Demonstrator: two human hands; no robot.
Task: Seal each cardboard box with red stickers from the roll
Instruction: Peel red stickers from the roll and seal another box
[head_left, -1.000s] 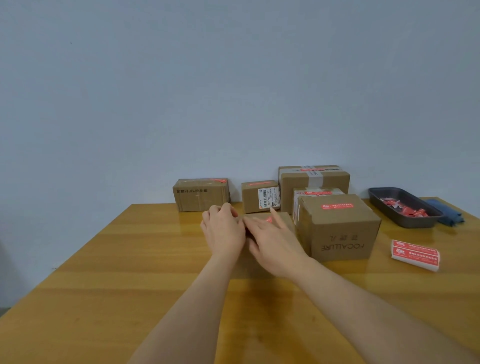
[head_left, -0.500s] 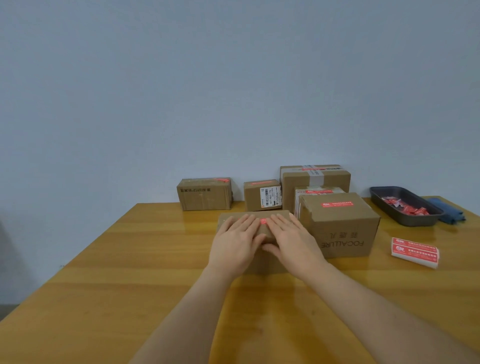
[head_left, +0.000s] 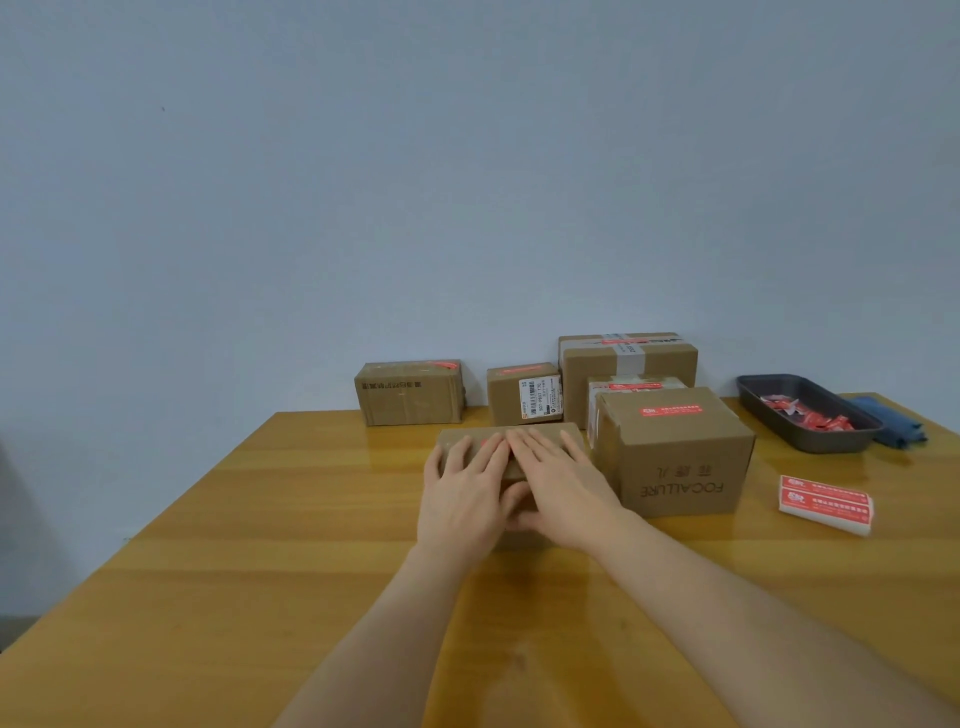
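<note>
A small flat cardboard box (head_left: 454, 435) lies in the middle of the wooden table (head_left: 234, 545). My left hand (head_left: 460, 493) and my right hand (head_left: 563, 491) lie side by side on its top, fingers straight and pressing down. A sliver of red sticker (head_left: 488, 443) shows between my left fingers; the rest is hidden under the hands. The roll of red stickers (head_left: 826, 503) lies on the table to the right, away from both hands.
A larger box (head_left: 675, 457) with a red sticker stands just right of my hands. Several stickered boxes (head_left: 408, 392) line the wall behind. A dark tray (head_left: 810, 439) with red scraps and a blue cloth (head_left: 896, 423) sit at the far right.
Both hands went from curled over the box's far edge to lying flat on its top, fingers straight, and have spread slightly apart. The box has stayed in place.
</note>
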